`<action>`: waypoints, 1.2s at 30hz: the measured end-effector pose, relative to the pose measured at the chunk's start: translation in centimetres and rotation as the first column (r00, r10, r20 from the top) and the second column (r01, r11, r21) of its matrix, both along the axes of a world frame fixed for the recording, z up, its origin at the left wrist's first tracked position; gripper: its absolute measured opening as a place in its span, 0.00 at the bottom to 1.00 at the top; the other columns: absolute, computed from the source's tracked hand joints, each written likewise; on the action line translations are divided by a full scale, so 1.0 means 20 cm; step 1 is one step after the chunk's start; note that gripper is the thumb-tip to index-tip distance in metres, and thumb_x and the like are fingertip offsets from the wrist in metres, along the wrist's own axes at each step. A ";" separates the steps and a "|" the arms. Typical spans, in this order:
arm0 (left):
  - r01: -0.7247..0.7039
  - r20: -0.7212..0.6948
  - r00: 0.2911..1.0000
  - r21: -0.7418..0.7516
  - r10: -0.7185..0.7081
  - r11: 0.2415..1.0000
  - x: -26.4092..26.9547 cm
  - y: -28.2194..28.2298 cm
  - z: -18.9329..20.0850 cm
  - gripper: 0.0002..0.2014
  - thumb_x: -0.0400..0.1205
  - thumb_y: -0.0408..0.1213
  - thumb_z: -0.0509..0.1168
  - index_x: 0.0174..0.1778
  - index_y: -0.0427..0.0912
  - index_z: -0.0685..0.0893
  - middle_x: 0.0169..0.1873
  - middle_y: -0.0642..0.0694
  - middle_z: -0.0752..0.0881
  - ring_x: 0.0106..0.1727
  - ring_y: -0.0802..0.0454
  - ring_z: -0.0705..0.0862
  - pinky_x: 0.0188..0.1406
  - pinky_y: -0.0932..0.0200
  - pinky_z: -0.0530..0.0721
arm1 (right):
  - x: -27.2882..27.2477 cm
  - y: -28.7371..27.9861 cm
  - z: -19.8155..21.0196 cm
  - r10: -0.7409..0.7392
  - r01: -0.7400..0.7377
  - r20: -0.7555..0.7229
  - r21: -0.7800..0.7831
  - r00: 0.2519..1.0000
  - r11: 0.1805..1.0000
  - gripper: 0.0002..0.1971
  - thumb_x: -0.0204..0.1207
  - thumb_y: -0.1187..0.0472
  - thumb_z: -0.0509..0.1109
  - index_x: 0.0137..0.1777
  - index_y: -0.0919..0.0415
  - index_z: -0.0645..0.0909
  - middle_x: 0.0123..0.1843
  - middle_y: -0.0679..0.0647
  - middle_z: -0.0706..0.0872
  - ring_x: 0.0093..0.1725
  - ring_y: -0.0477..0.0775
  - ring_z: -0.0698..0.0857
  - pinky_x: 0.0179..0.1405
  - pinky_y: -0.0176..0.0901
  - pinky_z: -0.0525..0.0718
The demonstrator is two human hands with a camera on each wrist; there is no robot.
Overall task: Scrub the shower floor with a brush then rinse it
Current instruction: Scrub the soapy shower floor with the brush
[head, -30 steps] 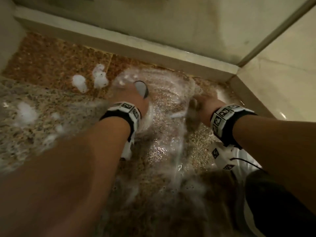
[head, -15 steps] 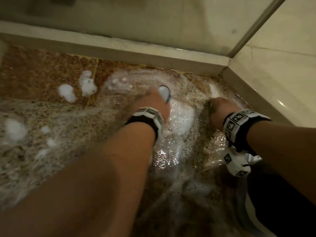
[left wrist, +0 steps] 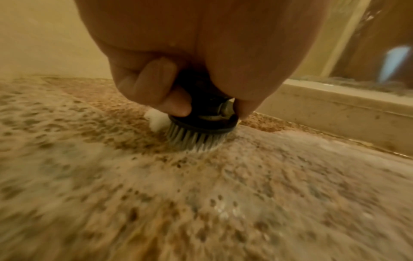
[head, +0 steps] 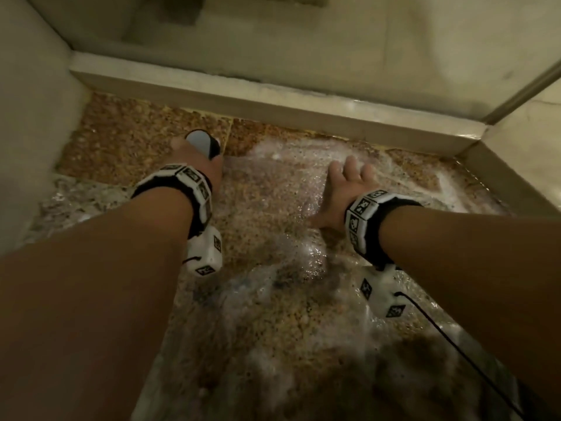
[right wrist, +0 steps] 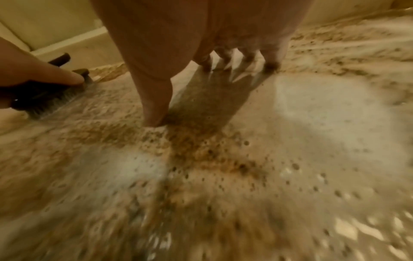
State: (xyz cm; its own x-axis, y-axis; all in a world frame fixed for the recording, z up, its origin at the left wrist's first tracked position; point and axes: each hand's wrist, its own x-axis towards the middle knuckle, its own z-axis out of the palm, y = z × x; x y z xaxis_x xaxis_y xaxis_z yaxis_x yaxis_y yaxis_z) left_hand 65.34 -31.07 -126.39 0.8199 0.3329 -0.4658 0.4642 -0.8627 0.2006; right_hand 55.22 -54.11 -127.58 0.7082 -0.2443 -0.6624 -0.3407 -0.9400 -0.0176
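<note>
A small round scrub brush (left wrist: 198, 130) with a dark body and pale bristles stands bristles-down on the speckled granite shower floor (head: 267, 226). My left hand (head: 197, 162) grips it from above, and its rounded top (head: 202, 142) sticks out past the knuckles. In the right wrist view the brush (right wrist: 49, 98) shows at the far left. My right hand (head: 343, 189) lies flat on the wet, soapy floor with straight, spread fingers (right wrist: 156, 106) and holds nothing. White foam (right wrist: 324, 106) covers much of the floor around both hands.
A raised pale stone curb (head: 273, 98) runs along the far side of the floor, with a glass panel above it. A tiled wall (head: 30, 117) closes the left side and another low curb (head: 510, 177) the right. A black cable (head: 455, 350) trails from my right wrist.
My left hand has carried the brush left and farther away, toward the dry back-left tile. My right hand has opened from a curled pose and now lies flat on the floor.
</note>
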 end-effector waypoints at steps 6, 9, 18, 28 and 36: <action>0.077 0.015 0.997 0.010 -0.077 0.997 0.11 -0.02 0.00 0.43 0.88 0.57 0.62 0.88 0.36 0.50 0.80 0.30 0.70 0.70 0.26 0.80 0.58 0.35 0.80 | 0.02 0.00 0.04 -0.031 0.032 -0.068 0.020 0.997 0.999 0.69 0.64 0.31 0.81 0.88 0.48 0.30 0.88 0.51 0.27 0.87 0.66 0.31 0.86 0.70 0.47; 0.074 0.046 0.996 -0.035 -0.073 0.997 0.15 -0.06 0.00 0.41 0.88 0.57 0.63 0.87 0.37 0.51 0.76 0.30 0.75 0.66 0.28 0.82 0.48 0.39 0.77 | 0.00 0.00 0.04 -0.015 0.017 -0.058 0.032 0.998 0.999 0.69 0.64 0.29 0.79 0.88 0.47 0.29 0.88 0.52 0.26 0.87 0.66 0.31 0.85 0.69 0.46; 0.216 0.017 0.976 0.067 -0.217 0.974 0.19 -0.17 0.03 0.46 0.86 0.61 0.61 0.89 0.35 0.48 0.76 0.31 0.76 0.67 0.30 0.83 0.60 0.37 0.85 | -0.01 -0.01 0.02 -0.004 0.007 -0.053 0.057 0.999 0.998 0.69 0.63 0.25 0.76 0.87 0.48 0.27 0.87 0.53 0.24 0.86 0.68 0.29 0.84 0.68 0.44; 0.482 0.072 0.876 -0.101 -0.477 0.870 -0.01 -0.49 0.04 0.28 0.85 0.58 0.64 0.72 0.43 0.64 0.61 0.38 0.85 0.60 0.34 0.86 0.52 0.43 0.84 | 0.00 -0.03 0.00 0.001 0.000 -0.048 0.039 0.999 0.999 0.72 0.59 0.22 0.75 0.87 0.47 0.28 0.87 0.52 0.25 0.86 0.67 0.31 0.86 0.69 0.47; 0.071 0.114 0.991 0.027 -0.073 0.997 0.25 0.07 0.00 0.46 0.85 0.61 0.65 0.89 0.39 0.51 0.82 0.33 0.70 0.76 0.28 0.75 0.69 0.34 0.77 | -0.01 -0.03 0.00 0.025 -0.024 -0.017 0.026 1.000 0.999 0.71 0.58 0.20 0.74 0.87 0.46 0.29 0.88 0.52 0.28 0.87 0.68 0.34 0.87 0.68 0.49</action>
State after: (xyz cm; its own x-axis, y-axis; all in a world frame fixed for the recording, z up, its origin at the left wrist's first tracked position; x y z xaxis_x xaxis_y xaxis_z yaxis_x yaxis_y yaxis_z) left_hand 70.25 -29.62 -126.38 0.8897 0.2808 -0.3601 0.3759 -0.8981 0.2284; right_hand 54.95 -54.70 -127.53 0.7023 -0.2097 -0.6803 -0.3179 -0.9474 -0.0362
